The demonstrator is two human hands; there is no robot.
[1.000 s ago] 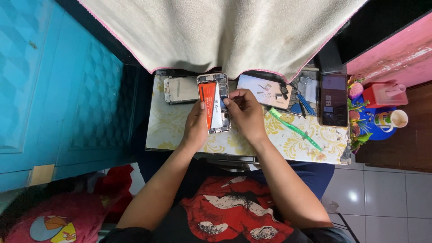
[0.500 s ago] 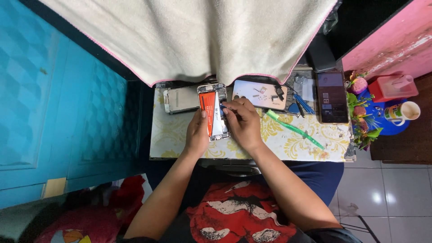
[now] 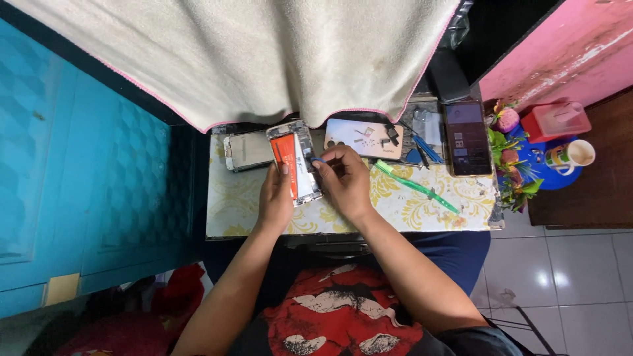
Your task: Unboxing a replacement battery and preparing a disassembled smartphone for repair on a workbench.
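Observation:
An opened phone (image 3: 295,161) with an orange battery showing lies on a small table with a yellow floral cover (image 3: 402,207). My left hand (image 3: 277,194) grips the phone's lower left edge and steadies it. My right hand (image 3: 344,179) pinches a small blue tool (image 3: 316,159) whose tip touches the phone's right side. A green toothbrush (image 3: 415,186) lies just right of my right hand.
A phone back cover (image 3: 247,150) lies left of the open phone. A pale panel with small parts (image 3: 366,137), blue tools (image 3: 425,148), a dark phone (image 3: 467,137), flowers (image 3: 511,171), a mug (image 3: 573,155) and a red box (image 3: 555,120) sit to the right. A cream towel (image 3: 264,59) hangs above.
The view shifted slightly and my hands stayed on the opened phone. My right hand has moved a little lower along the phone's right side with the blue tool.

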